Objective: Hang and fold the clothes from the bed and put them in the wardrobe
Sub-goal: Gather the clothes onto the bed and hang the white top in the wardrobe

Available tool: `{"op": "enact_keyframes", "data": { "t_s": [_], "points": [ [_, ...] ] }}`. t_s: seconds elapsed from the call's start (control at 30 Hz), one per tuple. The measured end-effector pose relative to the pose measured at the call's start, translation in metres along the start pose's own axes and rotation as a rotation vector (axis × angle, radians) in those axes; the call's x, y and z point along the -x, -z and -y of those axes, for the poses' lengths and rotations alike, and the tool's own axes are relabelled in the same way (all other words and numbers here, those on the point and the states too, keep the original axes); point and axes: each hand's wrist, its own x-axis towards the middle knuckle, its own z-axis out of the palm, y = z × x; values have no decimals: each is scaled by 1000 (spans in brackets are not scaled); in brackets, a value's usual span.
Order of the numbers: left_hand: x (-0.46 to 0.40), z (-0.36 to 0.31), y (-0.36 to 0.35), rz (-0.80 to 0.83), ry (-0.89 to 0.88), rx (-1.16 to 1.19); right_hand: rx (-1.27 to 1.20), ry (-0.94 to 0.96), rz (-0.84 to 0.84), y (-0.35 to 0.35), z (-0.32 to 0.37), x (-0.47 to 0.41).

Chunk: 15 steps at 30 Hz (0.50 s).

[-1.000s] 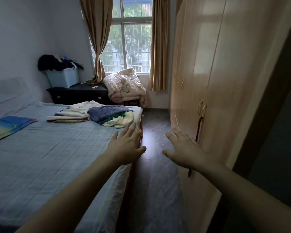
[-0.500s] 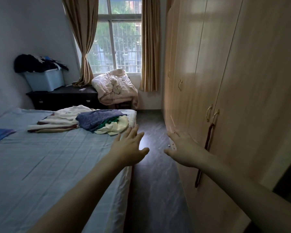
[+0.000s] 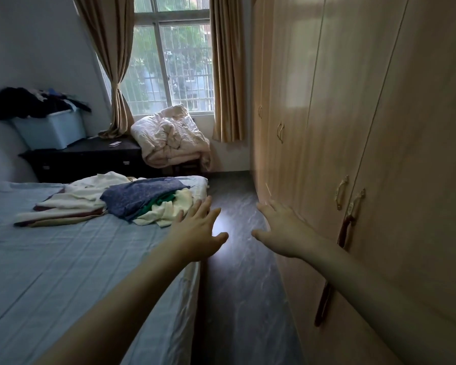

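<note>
My room is dim; daylight enters only through the far window [image 3: 173,61], leaving a pale glare patch on the floor [image 3: 221,227] and a soft reflection on the wardrobe [image 3: 300,109] doors. Edges bend outward, corners darken.

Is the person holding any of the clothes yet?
No. Both the left hand and right hand are open and empty; the clothes lie on the bed.

A home bedroom: a bed [image 3: 63,272] under a blue sheet carries a heap of clothes [image 3: 111,201], a tall wooden wardrobe [image 3: 353,127] lines the right wall, and tan curtains [image 3: 225,75] frame a barred window [image 3: 174,61] above a dark dresser [image 3: 90,159] and a bundled quilt [image 3: 171,138].
</note>
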Motion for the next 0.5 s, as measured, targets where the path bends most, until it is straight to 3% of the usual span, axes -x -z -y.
{"op": "enact_keyframes", "data": {
  "t_s": [0.5],
  "points": [
    [-189, 24, -5, 11, 70, -46, -53, 44, 33, -4, -60, -195]
  ]
}}
